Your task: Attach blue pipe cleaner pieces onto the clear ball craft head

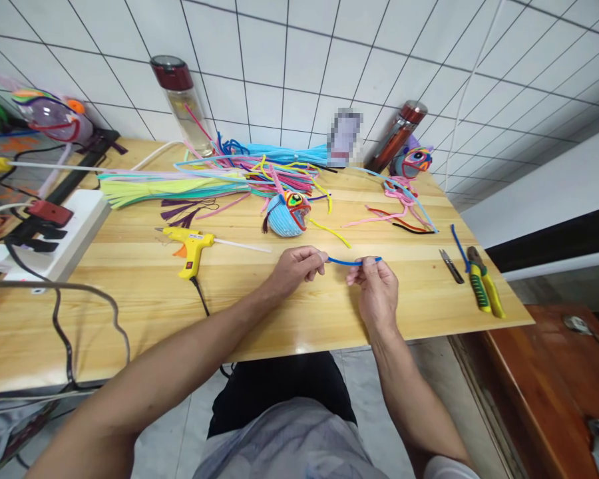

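A short blue pipe cleaner stretches between my two hands above the front of the wooden table. Its left end is pinched in my left hand, fingers closed. My right hand grips it near the other end, and a small blue tip sticks out past the fingers. Just beyond my hands sits a light-blue fish-like figure wrapped in pipe cleaners, with a red-rimmed mouth and a colourful eye. A yellow glue gun with a white glue stick lies left of my left hand.
Bundles of coloured pipe cleaners lie along the back. Yellow-green pliers, small snips and a blue piece rest at the right. Bottles stand by the tiled wall. A power strip and cables occupy the left.
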Tool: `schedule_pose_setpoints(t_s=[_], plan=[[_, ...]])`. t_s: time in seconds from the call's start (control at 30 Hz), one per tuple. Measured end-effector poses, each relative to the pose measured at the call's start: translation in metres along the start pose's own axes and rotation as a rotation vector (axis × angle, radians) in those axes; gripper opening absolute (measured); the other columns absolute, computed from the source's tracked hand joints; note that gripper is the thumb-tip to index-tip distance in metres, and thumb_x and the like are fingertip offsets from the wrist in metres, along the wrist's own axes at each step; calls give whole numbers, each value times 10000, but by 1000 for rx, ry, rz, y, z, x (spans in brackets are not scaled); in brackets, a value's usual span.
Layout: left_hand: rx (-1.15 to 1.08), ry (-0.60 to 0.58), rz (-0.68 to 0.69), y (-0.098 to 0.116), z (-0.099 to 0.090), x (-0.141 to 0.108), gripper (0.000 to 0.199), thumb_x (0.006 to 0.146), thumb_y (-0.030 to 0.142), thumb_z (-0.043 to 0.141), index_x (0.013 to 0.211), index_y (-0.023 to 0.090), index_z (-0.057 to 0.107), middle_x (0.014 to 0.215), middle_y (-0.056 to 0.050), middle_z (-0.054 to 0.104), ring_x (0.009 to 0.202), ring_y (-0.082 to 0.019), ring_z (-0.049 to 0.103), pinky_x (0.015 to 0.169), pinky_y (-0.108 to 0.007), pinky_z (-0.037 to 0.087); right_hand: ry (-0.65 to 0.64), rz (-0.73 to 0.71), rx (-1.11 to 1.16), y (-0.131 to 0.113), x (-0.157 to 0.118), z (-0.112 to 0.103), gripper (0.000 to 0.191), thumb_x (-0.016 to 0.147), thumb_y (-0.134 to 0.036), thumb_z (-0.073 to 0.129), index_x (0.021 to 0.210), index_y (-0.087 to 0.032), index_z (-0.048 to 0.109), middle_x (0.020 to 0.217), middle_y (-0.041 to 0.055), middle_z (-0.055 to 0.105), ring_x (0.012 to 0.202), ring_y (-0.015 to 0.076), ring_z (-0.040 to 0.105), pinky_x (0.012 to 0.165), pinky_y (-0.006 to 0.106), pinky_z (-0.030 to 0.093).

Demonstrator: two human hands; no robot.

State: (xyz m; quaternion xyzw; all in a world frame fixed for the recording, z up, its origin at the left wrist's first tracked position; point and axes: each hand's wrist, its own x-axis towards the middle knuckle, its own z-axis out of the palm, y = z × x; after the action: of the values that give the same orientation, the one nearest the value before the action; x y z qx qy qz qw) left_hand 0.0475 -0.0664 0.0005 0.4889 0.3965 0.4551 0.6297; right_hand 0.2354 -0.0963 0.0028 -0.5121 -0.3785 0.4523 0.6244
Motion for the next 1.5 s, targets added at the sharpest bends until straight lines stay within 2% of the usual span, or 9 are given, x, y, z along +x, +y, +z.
schedule_pose_setpoints(t_s=[0.13,0.3,0.5,0.63,0.77,0.97,1.07,1.23,1.5], plan=[[38,-90,-13,0,-1,-1,398,856,517,720,684,159,697,635,-12,626,556,-90,487,561,-249,387,3,-43,-22,-1,2,-3,513,875,-716,762,793,-214,694,612,-8,668,508,133,594,533,276,478],[101,-177,-60,8,-2,-2,332,784,474,724,679,160,710,661,-27,668,581,-102,509,556,-250,373,51,-60,-68,-4,4,-5,505,882,-677,759,692,-220,663,545,-8,626,479,129,530,518,280,422],[125,-268,-81,12,-5,-1,302,802,434,721,709,149,749,641,-25,673,584,-98,504,560,-239,369,86,-68,-98,-7,6,-7,512,886,-663,743,645,-221,649,519,1,610,464,134,509,489,289,400],[45,-213,-80,6,-5,1,370,778,497,780,682,144,719,655,-34,683,580,-94,517,548,-232,367,95,-73,-102,-5,6,-8,487,894,-622,743,636,-220,651,515,2,610,469,140,514,480,293,388],[-98,-124,-65,5,-3,3,499,741,622,844,754,136,730,663,-14,662,543,-68,489,527,-225,347,63,-69,-50,-5,7,-5,477,901,-647,744,744,-198,706,525,-20,587,453,117,484,470,277,359],[-129,-173,-124,5,1,3,604,612,614,952,950,141,788,791,-28,747,523,-46,482,526,-228,335,-14,-23,64,-8,4,6,480,862,-668,797,880,-190,765,680,21,702,518,117,568,487,257,410],[-114,-159,-108,1,1,4,600,649,638,922,949,136,788,793,-36,749,533,-55,498,543,-241,355,-67,8,85,-7,1,10,455,843,-641,827,914,-192,796,738,45,749,555,133,613,512,268,451],[-53,-60,-51,-2,-2,4,560,756,694,826,759,142,735,588,11,615,529,-75,475,556,-248,353,-123,40,47,-6,-1,11,421,843,-605,834,920,-192,810,769,66,779,573,149,639,527,283,477],[3,-12,-41,-7,-5,5,409,804,541,795,704,158,694,598,6,617,533,-78,464,552,-242,346,-45,24,-48,-5,3,2,403,822,-586,843,854,-186,809,700,44,745,560,139,617,523,268,462]])
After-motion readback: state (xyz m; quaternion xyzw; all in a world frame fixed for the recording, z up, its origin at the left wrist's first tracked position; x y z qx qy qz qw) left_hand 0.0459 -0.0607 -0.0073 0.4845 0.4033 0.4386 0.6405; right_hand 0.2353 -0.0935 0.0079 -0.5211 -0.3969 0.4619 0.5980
